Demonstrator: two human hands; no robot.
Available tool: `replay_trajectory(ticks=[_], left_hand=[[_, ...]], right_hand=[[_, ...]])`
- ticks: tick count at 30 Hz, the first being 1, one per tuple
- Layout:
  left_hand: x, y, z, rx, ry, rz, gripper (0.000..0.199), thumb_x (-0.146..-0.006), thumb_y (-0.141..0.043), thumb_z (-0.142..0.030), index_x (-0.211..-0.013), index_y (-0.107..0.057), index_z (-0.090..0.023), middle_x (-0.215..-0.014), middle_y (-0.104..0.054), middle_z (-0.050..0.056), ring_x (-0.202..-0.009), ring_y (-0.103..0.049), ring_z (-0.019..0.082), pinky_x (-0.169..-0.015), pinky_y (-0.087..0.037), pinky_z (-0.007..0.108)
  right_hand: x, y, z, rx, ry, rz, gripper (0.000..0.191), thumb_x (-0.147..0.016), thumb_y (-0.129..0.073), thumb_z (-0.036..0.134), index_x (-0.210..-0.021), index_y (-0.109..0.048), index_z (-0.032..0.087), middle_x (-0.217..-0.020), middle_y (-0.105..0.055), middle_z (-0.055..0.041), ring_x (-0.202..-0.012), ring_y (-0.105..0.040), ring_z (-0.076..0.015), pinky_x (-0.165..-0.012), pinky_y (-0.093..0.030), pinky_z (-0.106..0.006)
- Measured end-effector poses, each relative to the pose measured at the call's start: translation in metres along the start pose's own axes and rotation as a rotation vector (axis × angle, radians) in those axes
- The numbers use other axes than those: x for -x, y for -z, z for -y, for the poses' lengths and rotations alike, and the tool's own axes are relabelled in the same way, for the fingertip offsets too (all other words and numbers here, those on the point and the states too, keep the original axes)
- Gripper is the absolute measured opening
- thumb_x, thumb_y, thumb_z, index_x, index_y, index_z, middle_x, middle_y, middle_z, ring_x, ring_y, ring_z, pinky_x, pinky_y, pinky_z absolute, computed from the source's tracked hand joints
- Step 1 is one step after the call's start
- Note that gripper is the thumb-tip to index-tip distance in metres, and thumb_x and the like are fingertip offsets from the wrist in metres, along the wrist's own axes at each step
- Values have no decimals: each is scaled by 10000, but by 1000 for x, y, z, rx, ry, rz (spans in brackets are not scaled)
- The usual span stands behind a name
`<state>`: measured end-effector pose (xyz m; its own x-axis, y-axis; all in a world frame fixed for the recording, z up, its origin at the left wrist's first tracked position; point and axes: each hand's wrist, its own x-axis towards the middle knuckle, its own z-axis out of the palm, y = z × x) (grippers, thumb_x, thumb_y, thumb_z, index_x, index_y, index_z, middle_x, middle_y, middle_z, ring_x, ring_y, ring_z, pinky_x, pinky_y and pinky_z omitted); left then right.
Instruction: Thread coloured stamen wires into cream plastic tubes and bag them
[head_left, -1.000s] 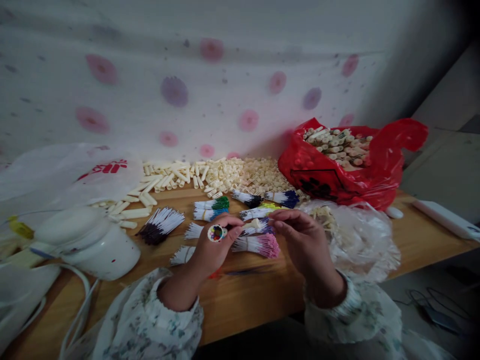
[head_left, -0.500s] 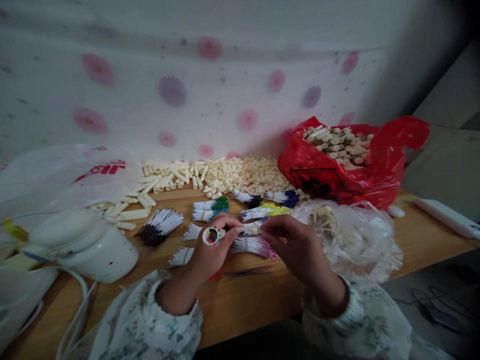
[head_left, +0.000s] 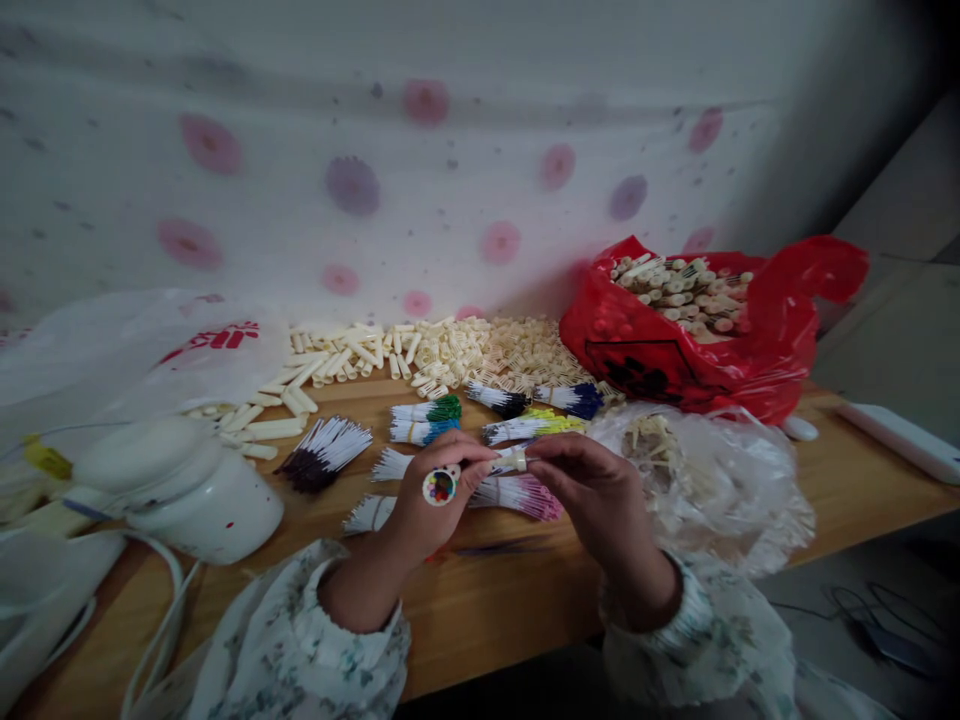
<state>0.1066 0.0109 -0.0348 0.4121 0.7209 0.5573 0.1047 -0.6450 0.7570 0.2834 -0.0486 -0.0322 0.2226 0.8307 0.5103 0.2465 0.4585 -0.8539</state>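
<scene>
My left hand (head_left: 427, 505) is closed around a cream plastic tube whose round open end (head_left: 439, 486) faces me, showing several small coloured tips inside. Fingers and thumb hide its middle. At the far side of that grip, a narrow cream end piece (head_left: 514, 460) sticks out towards my right hand (head_left: 592, 490). The right thumb and fingertips pinch at this piece, covering part of it; whether it is separate from the tube I cannot tell. Beneath the hands lie bundles of thin white sticks with coloured ends, among them a pink bundle (head_left: 521, 495) and a yellow one (head_left: 532, 425).
Behind the bundles are heaps of cream tubes (head_left: 337, 355) and small cream parts (head_left: 487, 350). A red bag (head_left: 667, 370) full of filled tubes stands at the back right, a clear plastic bag (head_left: 742, 490) before it. On the left is a white rounded appliance (head_left: 217, 505) with cables.
My right fingertips have come closer to the left hand and now press at the end piece. The whole view has shifted slightly. Both hands keep their grip.
</scene>
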Motion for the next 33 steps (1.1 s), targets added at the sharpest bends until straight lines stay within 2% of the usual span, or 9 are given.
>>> replay_trajectory(ticks=[7,12,15,19,23,25,28,33], left_hand=[[1,1,-6,-116,-68,-46,130,-871,-557,-168,-785,-654,-159,-755,-597,30,-727,-560,151,-663,-433,256],[0,1,-9,-151,-87,-49,140,-866,-547,-148,-769,-646,-162,-745,-580,28,-714,-550,150,-641,-423,254],[-1,2,-10,-157,-90,-61,144,-865,-543,-142,-759,-639,-158,-734,-572,28,-707,-548,150,-641,-424,256],[-1,1,-12,-166,-77,-53,158,-874,-526,-143,-756,-630,-163,-731,-569,26,-706,-545,152,-645,-425,261],[0,-1,-12,-168,-91,-52,142,-868,-534,-154,-752,-612,-173,-753,-577,30,-716,-545,160,-637,-428,264],[1,-1,-12,-176,-90,-54,145,-874,-532,-164,-753,-612,-174,-747,-575,29,-715,-546,163,-635,-428,267],[0,0,-10,-182,-104,-54,148,-885,-528,-176,-770,-621,-171,-738,-574,28,-710,-549,162,-641,-431,270],[0,0,-10,-171,-96,-28,125,-863,-548,-158,-765,-626,-165,-756,-590,38,-719,-560,165,-646,-441,267]], right_hand=[[-4,1,1,240,105,28,34,-793,-669,224,-798,-702,217,-730,-694,-5,-658,-623,-131,-601,-484,-231],[-5,1,2,399,84,120,236,-873,-562,297,-686,-638,176,-579,-605,3,-534,-541,-115,-496,-392,-218],[-5,0,2,398,72,167,281,-916,-490,315,-708,-621,177,-597,-591,2,-553,-534,-115,-514,-386,-217],[-4,-3,1,424,152,106,169,-902,-512,290,-822,-620,188,-738,-628,-19,-681,-566,-137,-619,-414,-230],[-3,-6,-2,538,133,93,308,-940,-423,304,-677,-538,191,-618,-554,-2,-579,-500,-129,-543,-349,-236],[-2,-6,-4,505,105,113,308,-944,-414,327,-695,-532,192,-610,-541,3,-562,-487,-124,-525,-344,-230],[-1,-4,-3,450,126,129,196,-923,-453,312,-809,-556,190,-698,-575,-9,-625,-516,-131,-572,-385,-228],[0,-4,-2,491,55,152,330,-948,-385,332,-660,-481,202,-584,-495,11,-543,-458,-125,-521,-332,-241]])
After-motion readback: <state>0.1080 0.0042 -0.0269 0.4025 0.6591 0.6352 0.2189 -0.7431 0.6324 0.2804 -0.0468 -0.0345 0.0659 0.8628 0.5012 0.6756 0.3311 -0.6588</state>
